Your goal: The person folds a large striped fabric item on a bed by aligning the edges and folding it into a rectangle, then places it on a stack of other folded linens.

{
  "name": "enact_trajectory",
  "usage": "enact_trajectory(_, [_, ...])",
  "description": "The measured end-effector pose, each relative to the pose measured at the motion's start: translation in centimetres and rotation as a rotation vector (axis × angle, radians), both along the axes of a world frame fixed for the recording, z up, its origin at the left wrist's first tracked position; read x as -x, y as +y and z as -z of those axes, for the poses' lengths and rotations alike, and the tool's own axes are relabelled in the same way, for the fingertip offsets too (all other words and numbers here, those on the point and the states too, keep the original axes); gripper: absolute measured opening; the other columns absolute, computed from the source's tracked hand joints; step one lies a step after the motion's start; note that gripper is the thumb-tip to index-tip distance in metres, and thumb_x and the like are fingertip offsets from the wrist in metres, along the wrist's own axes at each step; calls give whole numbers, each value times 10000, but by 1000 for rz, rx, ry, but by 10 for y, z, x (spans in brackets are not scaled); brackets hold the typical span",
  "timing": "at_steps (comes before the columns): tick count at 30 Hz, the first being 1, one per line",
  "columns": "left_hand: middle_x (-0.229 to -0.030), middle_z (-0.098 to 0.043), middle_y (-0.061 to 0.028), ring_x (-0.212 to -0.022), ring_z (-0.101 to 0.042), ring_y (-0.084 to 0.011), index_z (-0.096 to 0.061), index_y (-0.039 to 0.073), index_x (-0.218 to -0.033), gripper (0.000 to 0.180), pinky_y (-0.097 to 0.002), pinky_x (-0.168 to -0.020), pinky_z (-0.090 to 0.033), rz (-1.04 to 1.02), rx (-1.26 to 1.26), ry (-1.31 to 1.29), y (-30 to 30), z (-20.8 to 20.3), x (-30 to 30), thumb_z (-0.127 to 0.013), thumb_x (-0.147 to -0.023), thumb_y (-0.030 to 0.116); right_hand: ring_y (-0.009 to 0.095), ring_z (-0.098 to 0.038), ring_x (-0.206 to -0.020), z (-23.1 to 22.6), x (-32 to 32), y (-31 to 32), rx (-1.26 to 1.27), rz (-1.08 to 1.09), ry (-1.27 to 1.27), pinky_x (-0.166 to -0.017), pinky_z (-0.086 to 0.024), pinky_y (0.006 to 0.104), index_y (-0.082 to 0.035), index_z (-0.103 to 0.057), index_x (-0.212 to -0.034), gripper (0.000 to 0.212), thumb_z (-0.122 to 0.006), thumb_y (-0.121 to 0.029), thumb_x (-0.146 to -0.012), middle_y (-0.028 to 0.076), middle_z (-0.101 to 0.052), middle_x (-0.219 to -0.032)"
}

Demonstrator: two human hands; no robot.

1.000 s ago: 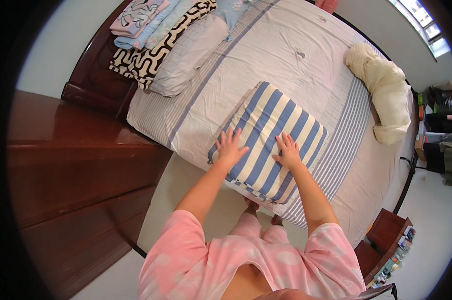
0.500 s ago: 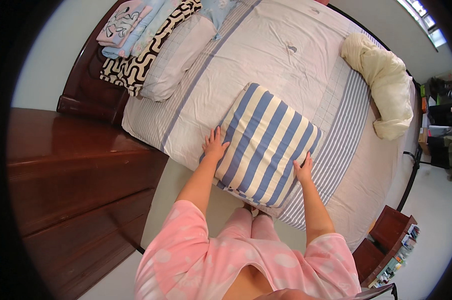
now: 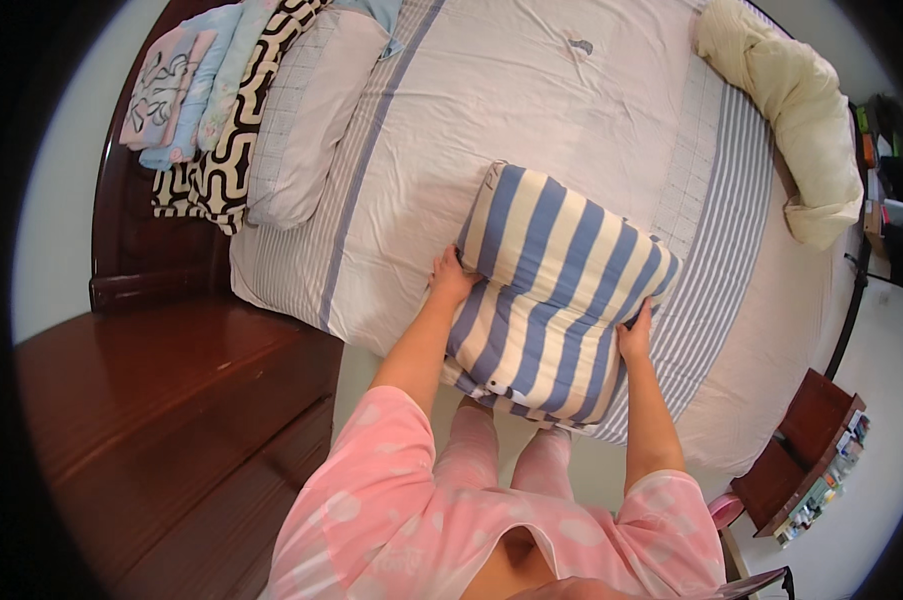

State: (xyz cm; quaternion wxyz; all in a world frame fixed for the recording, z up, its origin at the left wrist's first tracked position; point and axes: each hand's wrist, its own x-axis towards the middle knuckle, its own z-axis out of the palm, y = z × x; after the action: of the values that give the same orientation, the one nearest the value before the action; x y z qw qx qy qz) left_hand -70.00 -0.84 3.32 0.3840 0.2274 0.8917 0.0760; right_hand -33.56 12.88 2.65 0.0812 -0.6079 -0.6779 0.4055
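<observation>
A thick folded quilt with blue and cream stripes lies at the bed's near edge. It bulges upward and creases across its middle. My left hand grips its left side at that crease, the fingertips partly tucked out of sight. On the opposite side my right hand holds the right edge, fingers partly hidden by the fabric. The quilt's near part hangs close to my legs, showing a small dark-and-white print at its front edge. Beneath it is the bed sheet, pale with grey stripes.
Folded bedding and a pale pillow are stacked by the dark headboard. A rolled cream quilt lies at the far right. A brown wooden cabinet stands left of me; a small shelf holds items on the right.
My hands have gone from resting flat at the striped quilt's sides to gripping them. The quilt has buckled across its middle, its far part raised. The view has shifted slightly.
</observation>
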Motion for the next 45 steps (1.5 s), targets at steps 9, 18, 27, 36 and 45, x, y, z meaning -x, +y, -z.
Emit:
enact_trajectory(9, [-1435,-179,-153,-1296,-255,-237,84,-6,-1377,1375,-311,-1046,-270,-5,-315,-534,-14,60,51,-885,-437,256,352,-305,-1264,11,13,-3,86,265,-74,-1031,-275,345,-21,10,-1392,1016,-688,-5,-654,232,-265,-1384])
enact_trajectory(18, [-1320,-377,-134,-1220,-367,-241,-101,90,-1373,1216,-344,-1002,-340,-73,-368,-685,-1,36,40,-880,-444,179,313,-346,-1236,4,2,0,303,479,71,-995,-333,349,-90,54,-1404,1063,-686,30,-650,178,-290,-1382])
enact_trajectory(27, [-1140,-573,-144,-1020,-555,-275,-490,-7,-1202,647,-374,-908,-416,-331,-239,-757,-33,-42,19,-764,-620,53,280,-543,-1029,-45,8,-29,272,498,396,-895,-409,339,-9,-424,-1242,615,-576,90,-654,143,-553,-1157])
enact_trajectory(36, [-1084,-604,-148,-964,-587,-252,-544,-23,-1143,530,-335,-873,-429,-544,-524,-608,-131,-150,14,-724,-646,8,258,-547,-1020,-176,66,-36,313,328,578,-880,-423,340,-30,-448,-1201,557,-529,125,-673,123,-568,-1134])
enact_trajectory(45, [-1053,-617,-140,-978,-574,-260,-586,1,-1098,447,-338,-844,-435,-638,-815,-84,-166,-260,16,-688,-667,58,278,-541,-1024,-231,118,9,505,-64,856,-882,-429,384,-51,-438,-1201,514,-530,116,-723,131,-554,-1153])
